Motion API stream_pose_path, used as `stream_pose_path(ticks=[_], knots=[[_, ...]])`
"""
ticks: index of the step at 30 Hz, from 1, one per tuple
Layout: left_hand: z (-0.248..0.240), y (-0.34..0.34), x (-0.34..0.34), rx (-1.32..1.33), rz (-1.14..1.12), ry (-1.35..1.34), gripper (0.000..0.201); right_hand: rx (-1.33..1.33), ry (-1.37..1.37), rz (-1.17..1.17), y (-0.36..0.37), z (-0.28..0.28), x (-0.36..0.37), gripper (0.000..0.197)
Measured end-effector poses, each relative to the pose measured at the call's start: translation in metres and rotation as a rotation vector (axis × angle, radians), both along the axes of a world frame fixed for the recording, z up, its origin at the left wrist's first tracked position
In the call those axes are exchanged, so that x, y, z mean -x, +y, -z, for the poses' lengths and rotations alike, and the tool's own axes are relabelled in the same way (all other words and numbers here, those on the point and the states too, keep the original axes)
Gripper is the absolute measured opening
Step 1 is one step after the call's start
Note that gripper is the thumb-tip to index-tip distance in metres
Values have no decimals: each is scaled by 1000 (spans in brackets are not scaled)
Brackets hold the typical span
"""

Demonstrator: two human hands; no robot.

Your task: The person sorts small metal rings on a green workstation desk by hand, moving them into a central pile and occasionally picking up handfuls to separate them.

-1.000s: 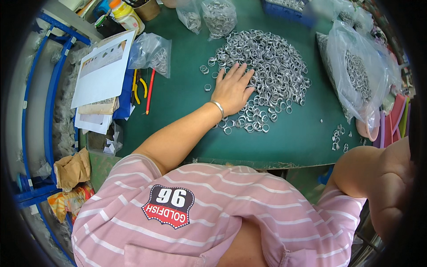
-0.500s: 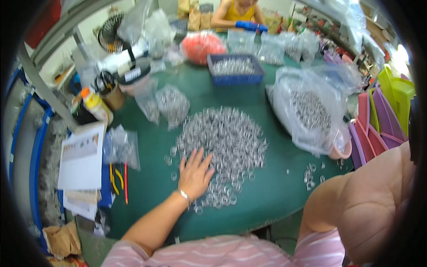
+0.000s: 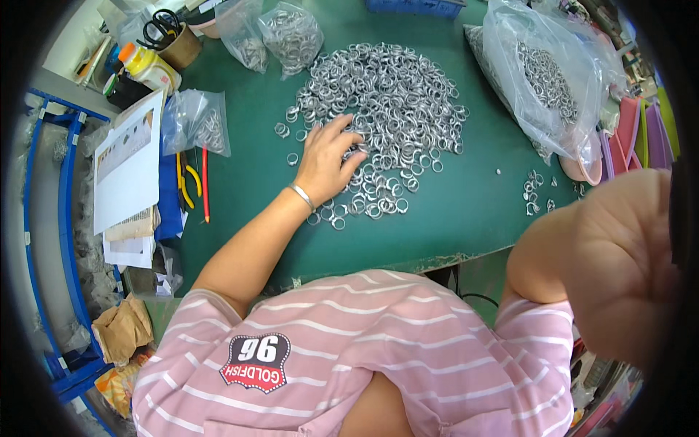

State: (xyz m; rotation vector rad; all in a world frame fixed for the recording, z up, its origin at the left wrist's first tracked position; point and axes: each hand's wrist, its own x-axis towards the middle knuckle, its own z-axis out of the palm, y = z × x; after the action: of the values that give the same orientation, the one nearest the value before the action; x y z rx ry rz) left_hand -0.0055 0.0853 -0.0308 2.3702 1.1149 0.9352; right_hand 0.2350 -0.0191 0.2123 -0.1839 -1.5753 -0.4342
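A wide heap of silver metal rings (image 3: 397, 102) lies spread on the green table (image 3: 255, 138). My left hand (image 3: 328, 158) rests at the heap's left edge, palm down, with its fingers apart and slightly bent. Its fingertips touch the rings, and nothing is visibly gripped. A silver bangle (image 3: 301, 197) circles that wrist. Large and close at the right side of the view, my right hand (image 3: 619, 247) is raised, showing its palm and wrist. Its fingers are hidden past the dark rim of the picture.
A big clear bag (image 3: 510, 65) of rings stands at the right, near stacked coloured bins (image 3: 632, 127). Small metal pieces (image 3: 533, 191) lie below it. At the left are papers (image 3: 131, 164), yellow-handled pliers (image 3: 191, 182), a red pen (image 3: 205, 186) and a bottle (image 3: 149, 69).
The view has tilted downward, so the far person is out of sight and more of my shirt shows. My left fingers are more bent on the rings. The right hand stays raised.
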Motion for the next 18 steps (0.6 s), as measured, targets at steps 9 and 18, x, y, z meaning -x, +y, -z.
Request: stream_pose_path(ticks=[9,18], knots=[[-18,-20,-1,35,148,24,64,1168,-566,605,52,191,24,50],[-20,-7,-18,-39,63,503,76,1167,-741,686,66,230,21,62]])
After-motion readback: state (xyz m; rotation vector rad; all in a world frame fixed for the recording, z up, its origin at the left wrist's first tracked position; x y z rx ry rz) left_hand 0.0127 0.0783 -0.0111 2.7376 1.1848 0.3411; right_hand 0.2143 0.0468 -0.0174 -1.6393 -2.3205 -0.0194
